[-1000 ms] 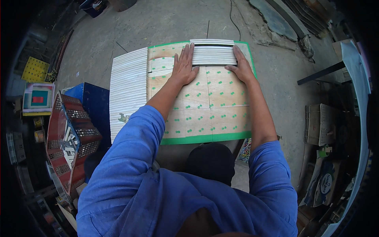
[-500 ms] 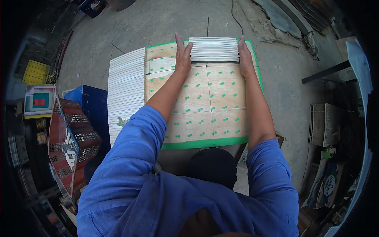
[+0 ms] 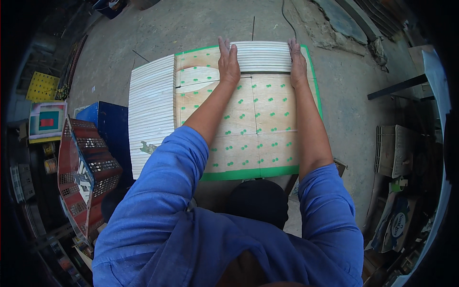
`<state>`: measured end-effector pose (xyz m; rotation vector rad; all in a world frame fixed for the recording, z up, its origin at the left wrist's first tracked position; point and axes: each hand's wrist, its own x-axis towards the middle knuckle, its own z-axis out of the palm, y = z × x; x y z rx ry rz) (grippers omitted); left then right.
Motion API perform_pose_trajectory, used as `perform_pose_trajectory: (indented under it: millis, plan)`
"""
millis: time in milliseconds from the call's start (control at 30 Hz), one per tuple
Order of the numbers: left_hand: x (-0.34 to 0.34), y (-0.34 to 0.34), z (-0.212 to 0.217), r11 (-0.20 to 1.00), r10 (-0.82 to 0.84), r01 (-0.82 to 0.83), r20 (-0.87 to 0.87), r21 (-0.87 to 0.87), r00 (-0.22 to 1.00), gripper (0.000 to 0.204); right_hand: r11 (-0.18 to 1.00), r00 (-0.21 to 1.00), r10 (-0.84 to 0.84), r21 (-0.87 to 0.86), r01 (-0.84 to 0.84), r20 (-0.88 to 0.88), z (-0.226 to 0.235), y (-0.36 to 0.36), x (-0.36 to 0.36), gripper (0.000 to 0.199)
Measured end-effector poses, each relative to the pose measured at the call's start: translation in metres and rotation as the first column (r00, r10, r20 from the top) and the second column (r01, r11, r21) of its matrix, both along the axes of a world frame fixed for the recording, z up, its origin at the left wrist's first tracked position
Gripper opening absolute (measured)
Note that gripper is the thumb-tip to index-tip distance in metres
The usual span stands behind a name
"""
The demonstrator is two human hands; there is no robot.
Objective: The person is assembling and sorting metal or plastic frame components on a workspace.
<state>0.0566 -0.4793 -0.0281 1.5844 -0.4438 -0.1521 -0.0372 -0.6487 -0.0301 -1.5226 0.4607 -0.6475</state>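
White strip stack [image 3: 264, 56] is set at the far edge of the board [image 3: 248, 117], right of its middle. It's bracketed end-to-end by left grip [image 3: 230, 64] and right grip [image 3: 298, 66]: both open, fingers straight, presumably so strip ends are squared. Board's left side is covered by packed strips [image 3: 150, 105], wrench-like piece [image 3: 147, 147] laid on top.

At the board's [image 3: 279, 106] far edge, toward its far right corner, white strips [image 3: 264, 57] lie between the straight-fingered left hand [image 3: 229, 65] and right hand [image 3: 298, 65], one at each end. Pale strips [image 3: 152, 103] line the left edge, bearing a wrench-shaped piece [image 3: 147, 147] toward the near left corner; paired green dots [image 3: 243, 131] reach toward the near edge.
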Motion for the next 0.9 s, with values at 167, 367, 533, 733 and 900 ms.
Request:
perform_pose_trajectory:
  millis: [167, 367, 533, 733, 900]
  plan:
    - [0.003, -0.005, -0.008, 0.992, 0.048, -0.049, -0.009, -0.113, 0.999, 0.067, 0.996, 0.997, -0.071, -0.05, 0.07, -0.013, 0.0, 0.003, 0.002, 0.079]
    - [0.03, 0.002, -0.033, 0.869, -0.24, 0.12, -0.196, -0.48, 0.951, 0.066, 0.994, 0.989, -0.01, 0.108, -0.006, 0.146, -0.002, 0.0, 0.002, 0.079]
    - [0.026, 0.003, -0.027, 0.851, -0.264, 0.115, -0.227, -0.512, 0.937, 0.068, 0.959, 0.966, -0.049, 0.282, -0.025, 0.252, -0.005, -0.008, -0.002, 0.083]
    - [0.024, 0.005, -0.03, 0.854, -0.203, 0.061, -0.223, -0.516, 0.954, 0.07, 0.978, 0.971, -0.038, 0.21, -0.013, 0.237, -0.003, 0.007, -0.003, 0.085]
    - [0.021, 0.003, -0.025, 0.859, -0.222, 0.083, -0.221, -0.506, 0.95, 0.068, 0.99, 0.987, 0.045, 0.124, -0.064, 0.152, 0.003, 0.006, -0.004, 0.083]
